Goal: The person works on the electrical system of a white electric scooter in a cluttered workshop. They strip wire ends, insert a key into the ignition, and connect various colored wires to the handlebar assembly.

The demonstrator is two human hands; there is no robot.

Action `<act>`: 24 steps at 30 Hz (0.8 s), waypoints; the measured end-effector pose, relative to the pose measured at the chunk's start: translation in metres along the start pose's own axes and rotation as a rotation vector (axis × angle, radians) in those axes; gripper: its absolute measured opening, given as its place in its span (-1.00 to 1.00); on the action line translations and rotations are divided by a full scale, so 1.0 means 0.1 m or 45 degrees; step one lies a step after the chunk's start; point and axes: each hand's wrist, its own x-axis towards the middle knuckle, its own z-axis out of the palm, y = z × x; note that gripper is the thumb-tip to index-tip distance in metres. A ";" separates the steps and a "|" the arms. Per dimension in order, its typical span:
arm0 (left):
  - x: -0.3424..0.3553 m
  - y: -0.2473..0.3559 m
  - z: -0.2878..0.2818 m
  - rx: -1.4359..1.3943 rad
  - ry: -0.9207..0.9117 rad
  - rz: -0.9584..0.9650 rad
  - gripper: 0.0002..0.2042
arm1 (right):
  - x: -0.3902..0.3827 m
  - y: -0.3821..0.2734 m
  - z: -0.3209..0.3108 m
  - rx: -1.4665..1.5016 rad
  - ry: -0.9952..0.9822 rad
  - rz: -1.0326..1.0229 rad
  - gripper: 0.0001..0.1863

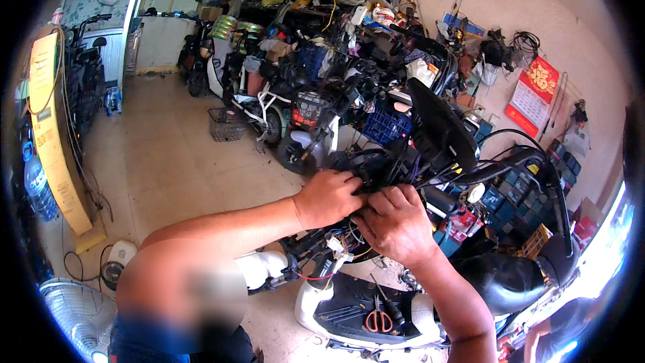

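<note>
My left hand (329,199) and my right hand (400,225) meet at the front of a partly stripped electric scooter, fingertips pinched close together. What they pinch is hidden behind the fingers. Dark cables (411,173) bunch just beyond them, below a tilted black panel (440,124). Under the hands, loose coloured wires with a white connector (338,247) hang out of the scooter body. Lower down, on the scooter's black footboard (336,314), lie orange-handled scissors (378,320) and a black-handled screwdriver (392,308).
Parked scooters (295,111) and a wire basket (227,125) stand ahead. A fan (80,316), a long yellow board (57,154) and a water bottle (39,185) are at left. Stacked batteries (514,191) line the right wall. Another person (568,329) is at lower right.
</note>
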 end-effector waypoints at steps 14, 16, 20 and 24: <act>-0.12 0.33 -0.08 -0.614 0.191 -0.626 -0.74 | 0.05 -0.03 -0.02 -0.009 -0.038 0.002 -0.80; -0.11 0.42 -0.07 -0.778 0.291 -0.857 -0.76 | 0.06 -0.03 -0.01 -0.020 -0.015 -0.005 -0.80; -0.11 0.50 -0.04 -1.106 0.382 -1.135 -0.76 | 0.06 -0.04 -0.02 -0.044 0.001 -0.030 -0.83; -0.12 0.52 0.02 -1.404 0.328 -1.264 -0.75 | 0.08 -0.03 0.00 -0.022 0.025 -0.031 -0.86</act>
